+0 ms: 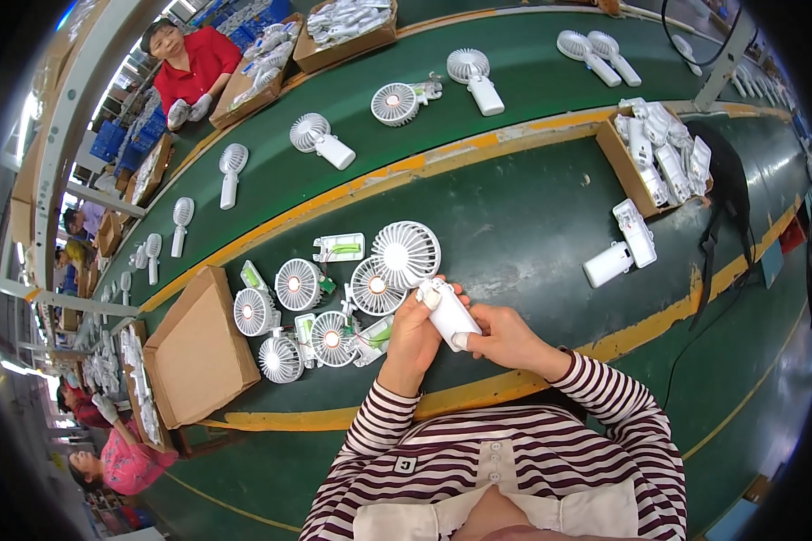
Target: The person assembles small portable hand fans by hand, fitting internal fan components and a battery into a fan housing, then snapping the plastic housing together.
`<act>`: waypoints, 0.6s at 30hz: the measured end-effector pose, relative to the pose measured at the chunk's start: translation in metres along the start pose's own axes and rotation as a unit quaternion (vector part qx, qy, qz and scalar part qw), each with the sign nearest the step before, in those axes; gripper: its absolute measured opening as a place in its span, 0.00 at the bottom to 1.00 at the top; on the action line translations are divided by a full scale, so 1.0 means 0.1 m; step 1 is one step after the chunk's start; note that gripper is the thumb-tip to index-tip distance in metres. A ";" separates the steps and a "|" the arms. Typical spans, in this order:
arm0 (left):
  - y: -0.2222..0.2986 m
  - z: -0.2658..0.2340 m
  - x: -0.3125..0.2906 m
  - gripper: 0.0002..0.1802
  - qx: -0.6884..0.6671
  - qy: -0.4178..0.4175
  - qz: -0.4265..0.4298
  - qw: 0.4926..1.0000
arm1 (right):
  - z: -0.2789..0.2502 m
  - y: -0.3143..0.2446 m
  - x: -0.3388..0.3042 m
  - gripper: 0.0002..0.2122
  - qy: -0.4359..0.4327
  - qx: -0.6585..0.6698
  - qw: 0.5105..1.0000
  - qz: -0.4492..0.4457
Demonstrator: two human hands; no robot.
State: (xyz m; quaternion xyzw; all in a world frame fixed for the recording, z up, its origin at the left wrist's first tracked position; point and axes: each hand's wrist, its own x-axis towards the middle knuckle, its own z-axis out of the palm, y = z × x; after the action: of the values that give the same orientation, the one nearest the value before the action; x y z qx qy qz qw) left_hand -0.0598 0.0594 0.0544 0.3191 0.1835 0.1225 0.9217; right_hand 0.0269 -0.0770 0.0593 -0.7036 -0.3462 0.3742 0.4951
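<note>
Between my hands is a white handheld fan (451,314), its round slatted head tilted toward the upper left. My left hand (412,335) closes round the handle near the fan's neck. At the handle's lower end my right hand (505,337) grips it, thumb pressed on the casing. Just left of my hands lie several opened fans (298,284) with round heads, green parts and thin wires showing. Two loose white handle covers (608,264) rest on the bench to the right.
An open cardboard box (198,347) sits at the left. A carton of white casings (630,162) stands at the back right, beside a dark strap or bag (726,180). Several fans (334,151) lie along the green conveyor (271,176) beyond. A person in red (198,68) works across it.
</note>
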 end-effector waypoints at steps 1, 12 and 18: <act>0.00 -0.01 0.00 0.19 -0.001 0.000 0.003 1.000 | 0.01 0.01 0.00 0.13 -0.008 0.010 1.000 0.007; 0.12 0.03 -0.04 0.34 -0.046 -0.079 0.115 0.989 | 0.20 -0.40 0.08 0.13 0.161 -0.111 0.960 -0.203; 0.09 0.09 -0.12 0.26 -0.084 -0.112 0.146 0.979 | 0.25 -0.46 0.01 0.13 0.217 -0.162 0.924 -0.269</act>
State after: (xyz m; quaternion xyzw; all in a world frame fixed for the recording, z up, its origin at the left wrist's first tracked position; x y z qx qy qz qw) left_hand -0.0676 0.0572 0.0698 0.2756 0.0195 0.2345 0.9320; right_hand 0.0005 -0.0525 0.0975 -0.7191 -0.4622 0.0038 0.5190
